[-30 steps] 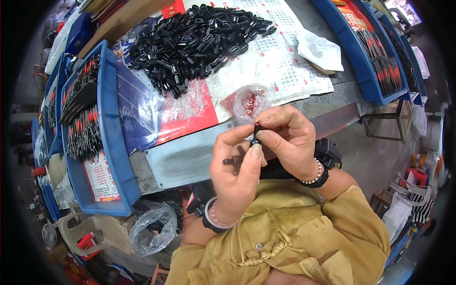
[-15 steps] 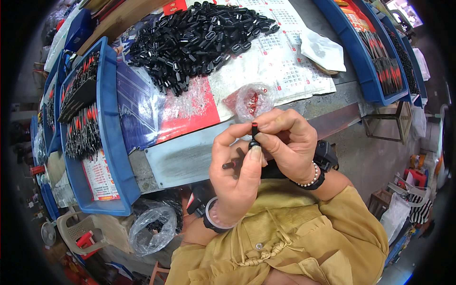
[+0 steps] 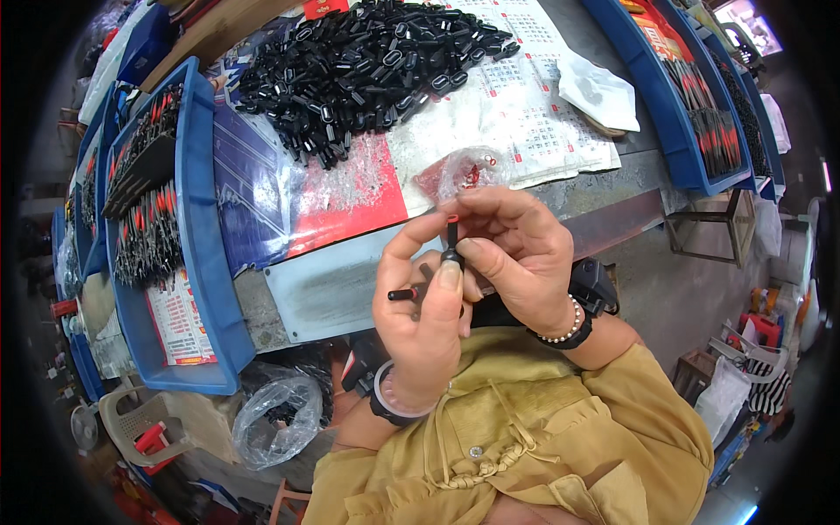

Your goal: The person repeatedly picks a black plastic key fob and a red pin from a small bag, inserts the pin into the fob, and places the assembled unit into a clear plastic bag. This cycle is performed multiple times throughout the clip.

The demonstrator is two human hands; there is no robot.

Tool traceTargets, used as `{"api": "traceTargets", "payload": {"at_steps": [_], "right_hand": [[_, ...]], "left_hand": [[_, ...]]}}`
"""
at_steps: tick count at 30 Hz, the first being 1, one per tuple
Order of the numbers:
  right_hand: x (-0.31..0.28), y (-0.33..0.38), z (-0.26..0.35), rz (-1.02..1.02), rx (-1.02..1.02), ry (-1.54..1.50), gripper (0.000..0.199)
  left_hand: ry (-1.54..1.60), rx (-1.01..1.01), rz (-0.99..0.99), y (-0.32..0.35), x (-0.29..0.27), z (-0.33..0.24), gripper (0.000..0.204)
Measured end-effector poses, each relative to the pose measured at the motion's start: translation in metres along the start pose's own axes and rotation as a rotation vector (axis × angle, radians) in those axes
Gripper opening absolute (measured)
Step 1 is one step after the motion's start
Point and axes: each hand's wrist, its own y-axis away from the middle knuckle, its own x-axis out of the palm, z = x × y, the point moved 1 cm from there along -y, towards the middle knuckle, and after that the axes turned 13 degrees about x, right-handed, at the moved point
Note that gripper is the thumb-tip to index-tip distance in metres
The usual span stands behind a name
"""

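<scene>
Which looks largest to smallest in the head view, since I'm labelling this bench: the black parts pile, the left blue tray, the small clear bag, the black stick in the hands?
1. Left blue tray
2. Black parts pile, nearly as big, though farther away, so unsure
3. Small clear bag
4. Black stick, pinched by both hands

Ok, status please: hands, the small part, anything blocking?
Both hands up, pinching one small black part with red tip. Left hand also holds a black pin. Nothing blocking; black pile on table behind.
</scene>
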Motion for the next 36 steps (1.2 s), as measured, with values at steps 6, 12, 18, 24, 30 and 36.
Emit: {"api": "traceTargets", "payload": {"at_steps": [6,12,18,24,30,36], "right_hand": [[0.003,0.001,0.001,-0.026,-0.062,0.000,0.020],[0.004,0.003,-0.002,-0.061,-0.146,0.171,0.017],[0.008,0.005,-0.003,-0.130,-0.182,0.193,0.013],[0.005,0.009,0.001,-0.021,-0.066,-0.001,0.018],[-0.001,0.006,0.009,-0.096,-0.160,0.197,0.019],[-0.004,0.006,0.018,-0.156,-0.207,0.454,0.019]], "left_hand": [[0.111,-0.037,0.019,0.002,-0.003,0.004,0.039],[-0.226,0.107,-0.016,0.008,-0.011,0.017,0.044],[-0.274,0.169,-0.033,0.010,-0.013,0.022,0.043],[-0.101,0.157,0.007,0.009,-0.009,0.014,0.037],[0.005,0.062,0.020,0.007,-0.001,0.003,0.034],[0.000,0.037,0.044,0.006,-0.003,0.004,0.038]]}}
